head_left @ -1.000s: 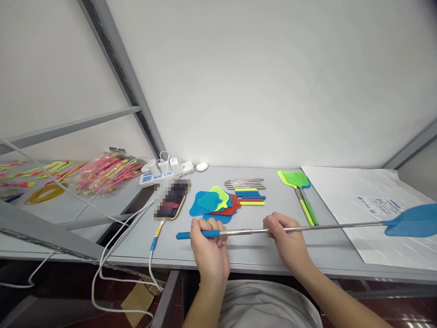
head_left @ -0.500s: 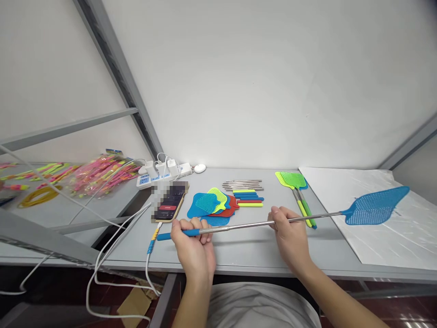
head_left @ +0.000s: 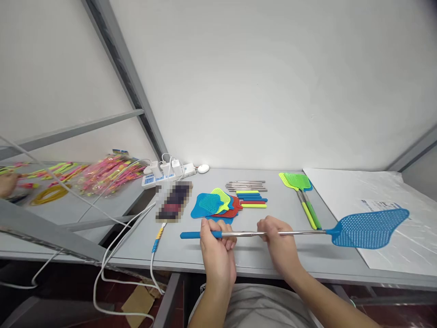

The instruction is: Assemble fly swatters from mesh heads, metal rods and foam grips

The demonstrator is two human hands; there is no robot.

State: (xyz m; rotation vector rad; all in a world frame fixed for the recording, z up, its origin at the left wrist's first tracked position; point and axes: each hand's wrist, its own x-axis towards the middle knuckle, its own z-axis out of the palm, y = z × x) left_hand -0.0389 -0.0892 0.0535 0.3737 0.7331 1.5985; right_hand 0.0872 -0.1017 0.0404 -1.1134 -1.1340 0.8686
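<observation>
Both hands hold one blue fly swatter level above the front of the table. My left hand is closed where the blue grip meets the metal rod. Farther right, my right hand is closed around the rod, short of the blue mesh head. Behind my left hand lies a pile of loose swatter heads in blue, yellow and red. Beside the pile are several coloured grips, with several bare metal rods behind them. Swatters with yellow and green grips lie together to the right.
A phone on a cable and a power strip with plugs are at the left. White cables hang over the table's left end. White sheeting covers the right side. Another person's hand shows at far left.
The swatter's rod looks shorter, with my hands closer together. My left hand has shifted right, and the swatter head sits lower. Another person's hand has come into view at far left.
</observation>
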